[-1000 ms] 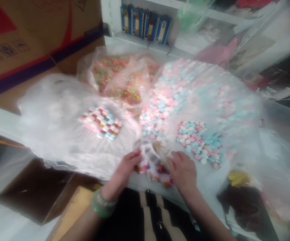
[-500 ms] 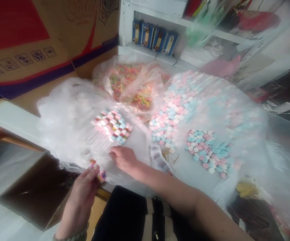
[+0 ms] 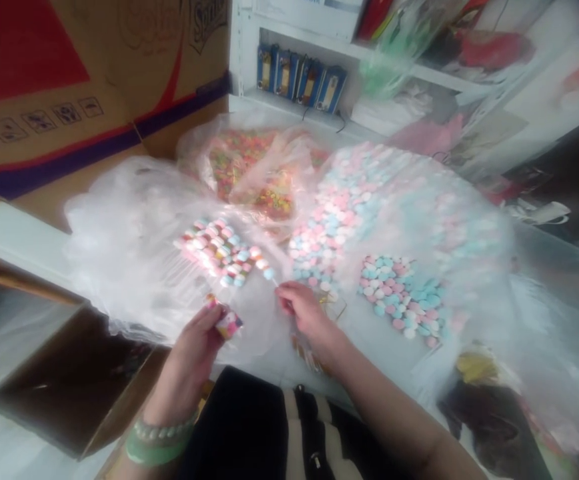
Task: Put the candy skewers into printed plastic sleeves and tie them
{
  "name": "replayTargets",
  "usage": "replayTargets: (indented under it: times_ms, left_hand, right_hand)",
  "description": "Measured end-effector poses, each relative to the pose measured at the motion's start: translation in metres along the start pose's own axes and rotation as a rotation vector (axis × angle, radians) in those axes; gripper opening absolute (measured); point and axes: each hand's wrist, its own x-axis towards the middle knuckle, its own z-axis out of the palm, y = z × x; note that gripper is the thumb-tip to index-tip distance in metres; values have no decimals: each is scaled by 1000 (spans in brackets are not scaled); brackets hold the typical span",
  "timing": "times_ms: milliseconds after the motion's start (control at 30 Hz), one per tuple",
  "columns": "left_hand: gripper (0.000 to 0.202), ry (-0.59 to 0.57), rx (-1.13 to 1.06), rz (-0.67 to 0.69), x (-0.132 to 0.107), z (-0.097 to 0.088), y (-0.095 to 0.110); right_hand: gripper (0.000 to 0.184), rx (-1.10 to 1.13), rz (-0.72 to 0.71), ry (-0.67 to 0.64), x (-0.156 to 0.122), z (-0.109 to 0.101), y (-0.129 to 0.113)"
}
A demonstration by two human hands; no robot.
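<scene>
Grip?

— Narrow on both sides. A small bright candy packet [image 3: 227, 325] is held closed in the left hand [image 3: 189, 360], near and left of centre. A thin white stick [image 3: 275, 283] is pinched by the right hand [image 3: 309, 320], just beside it to the right.

Where's the stick?

— Its far end appears to carry a pale blue candy, at the right edge of the pastel stick candies [image 3: 214, 253], which lie on a clear plastic bag [image 3: 119, 253].

Step?

— Judged as single sticks being picked out and gathered by hand.

Next move needs?

— A tight pinch, so the stick can be drawn clear of its neighbours. A pink-and-blue candy pile [image 3: 399, 297] lies well apart, right.
</scene>
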Motion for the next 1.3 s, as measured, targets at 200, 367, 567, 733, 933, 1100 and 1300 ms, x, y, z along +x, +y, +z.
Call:
replayTargets:
  times_ms: [200, 367, 567, 733, 933, 1100, 1300]
  left_hand:
    - [13, 16, -215, -69, -4, 17, 6]
    - [17, 78, -256, -156, 0, 30, 7]
    - [18, 121, -270, -187, -3, 55, 4]
    - [22, 123, -307, -226, -7, 60, 5]
    - [24, 145, -324, -239, -6, 62, 5]
    - [19, 111, -279, -148, -5, 60, 0]
    - [14, 12, -103, -50, 1, 46, -5]
  right_hand:
    - [15, 67, -23, -68, -62, -33, 11]
    - [15, -122, -96, -106, -100, -55, 28]
    - [18, -391, -412, -65, -103, -58, 32]
    - [19, -489, -471, -13, -97, -59, 45]
    - [23, -623, -593, -24, -99, -59, 47]
    - [25, -685, -612, -9, -100, -57, 48]
    - [22, -611, -527, -27, -98, -64, 41]
